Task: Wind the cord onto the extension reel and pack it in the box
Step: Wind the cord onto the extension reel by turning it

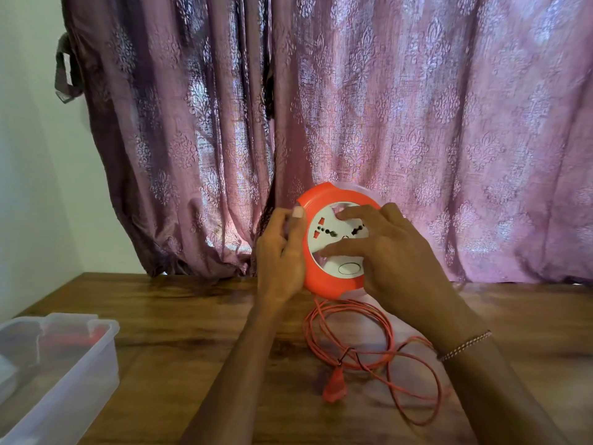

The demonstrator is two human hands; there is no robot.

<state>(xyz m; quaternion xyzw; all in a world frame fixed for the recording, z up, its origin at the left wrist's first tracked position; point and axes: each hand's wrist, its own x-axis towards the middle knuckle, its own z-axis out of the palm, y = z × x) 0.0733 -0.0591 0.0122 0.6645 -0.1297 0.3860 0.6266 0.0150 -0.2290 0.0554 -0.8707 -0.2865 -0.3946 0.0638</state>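
An orange extension reel [321, 200] with a white socket face is held upright above the wooden table [179, 342]. My left hand [280, 252] grips its left rim, thumb on the front edge. My right hand [385, 248] lies over the white socket face, fingers spread across it. The orange cord [385, 345] hangs from the reel's bottom and lies in loose loops on the table. Its orange plug [334, 385] rests at the front of the loops. A clear plastic box [64, 364] stands at the lower left, open, with something red inside.
A purple patterned curtain [353, 107] hangs right behind the reel along the table's far edge. A white wall [29, 171] is at the left. A beaded bracelet [465, 345] is on my right wrist.
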